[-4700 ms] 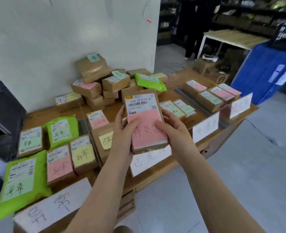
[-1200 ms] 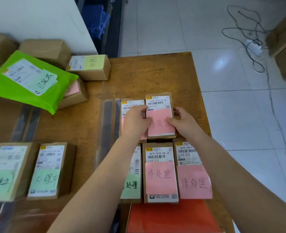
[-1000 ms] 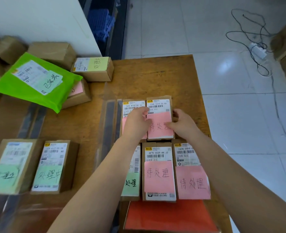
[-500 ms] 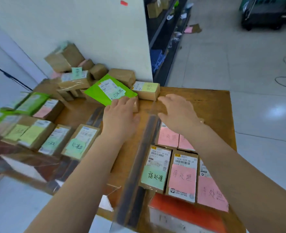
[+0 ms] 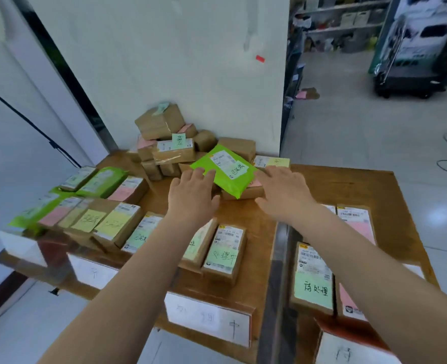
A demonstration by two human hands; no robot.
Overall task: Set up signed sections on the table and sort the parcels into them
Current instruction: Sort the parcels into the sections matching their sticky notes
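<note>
green mailer [image 5: 226,171] is lying tilted on the unsorted heap [image 5: 170,143] at the table's [image 5: 361,190] far side. left hand [image 5: 192,197] and right hand [image 5: 285,193] are reaching with fingers spread, holding nothing. next move likely calls for gripping it, reading its note, choosing a section.

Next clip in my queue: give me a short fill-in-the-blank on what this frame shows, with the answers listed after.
1. Both hands reach toward a mailer bag whose colour is bright ____.
2. The left hand and right hand have straight fingers and hold ____.
3. The bag lies on top of brown ____ in the unsorted pile by the wall.
4. The boxed parcel nearest the right forearm carries a handwritten note coloured ____.

Missing words: green; nothing; boxes; green
</note>
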